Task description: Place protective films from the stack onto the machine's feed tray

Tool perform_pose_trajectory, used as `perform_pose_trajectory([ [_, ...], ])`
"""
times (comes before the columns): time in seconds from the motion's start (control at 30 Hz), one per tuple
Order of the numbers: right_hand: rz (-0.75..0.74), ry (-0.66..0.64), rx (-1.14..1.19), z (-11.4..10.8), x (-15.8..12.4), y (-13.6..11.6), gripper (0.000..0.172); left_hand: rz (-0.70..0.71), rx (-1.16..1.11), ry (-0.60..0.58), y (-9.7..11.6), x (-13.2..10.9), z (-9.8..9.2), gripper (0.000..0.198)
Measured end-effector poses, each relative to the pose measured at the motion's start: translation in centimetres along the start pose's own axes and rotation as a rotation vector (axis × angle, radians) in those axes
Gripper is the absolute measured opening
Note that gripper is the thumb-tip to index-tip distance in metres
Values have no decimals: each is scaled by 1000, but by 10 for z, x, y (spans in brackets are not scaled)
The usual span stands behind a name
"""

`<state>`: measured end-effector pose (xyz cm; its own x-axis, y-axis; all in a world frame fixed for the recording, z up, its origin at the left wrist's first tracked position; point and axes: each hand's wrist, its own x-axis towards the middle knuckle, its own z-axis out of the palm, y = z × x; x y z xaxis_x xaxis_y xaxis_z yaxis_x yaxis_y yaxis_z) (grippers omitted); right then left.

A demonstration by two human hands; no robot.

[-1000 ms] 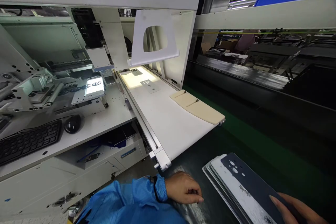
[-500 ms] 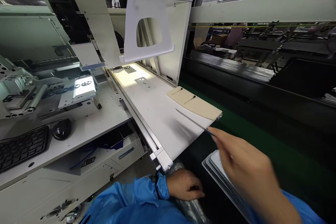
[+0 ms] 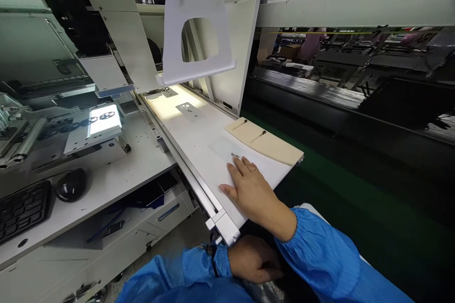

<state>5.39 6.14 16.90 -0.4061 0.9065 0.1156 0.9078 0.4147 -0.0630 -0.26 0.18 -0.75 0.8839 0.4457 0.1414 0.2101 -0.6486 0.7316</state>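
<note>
My right hand (image 3: 250, 189) is palm down with its fingers spread, over the near part of a thin translucent sheet (image 3: 221, 146). This sheet lies on the white conveyor belt (image 3: 192, 144), and a small dark pattern on it shows just beyond my fingertips. The hand covers the sheet's near end. Low in the view, my left hand (image 3: 252, 259) rests near my lap with its fingers loosely curled; nothing shows in them. Further up the belt lies another thin sheet (image 3: 190, 111) with a printed pattern, close to the lit area.
A beige board (image 3: 265, 141) with two dark knobs lines the belt's right edge. A white bracket (image 3: 197, 64) hangs above the far belt. On the left bench are a black mouse (image 3: 71, 184), a keyboard (image 3: 26, 210) and a lit plate (image 3: 104, 120). A metal rail (image 3: 185, 175) borders the belt.
My right hand has moved left and forward from beside the belt, laying the thin sheet it held onto the belt. Its fingers have spread. My left hand stays low.
</note>
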Motion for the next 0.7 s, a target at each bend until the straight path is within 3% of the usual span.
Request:
perform_pose_trajectory([
  [0.3,57,-113,72,-5,28,-1,71,1,48,-65,-1,2,-2,12],
  [0.7,41,-53,98,-4,37,2,68,-22,9,-76,-4,3,2,10],
])
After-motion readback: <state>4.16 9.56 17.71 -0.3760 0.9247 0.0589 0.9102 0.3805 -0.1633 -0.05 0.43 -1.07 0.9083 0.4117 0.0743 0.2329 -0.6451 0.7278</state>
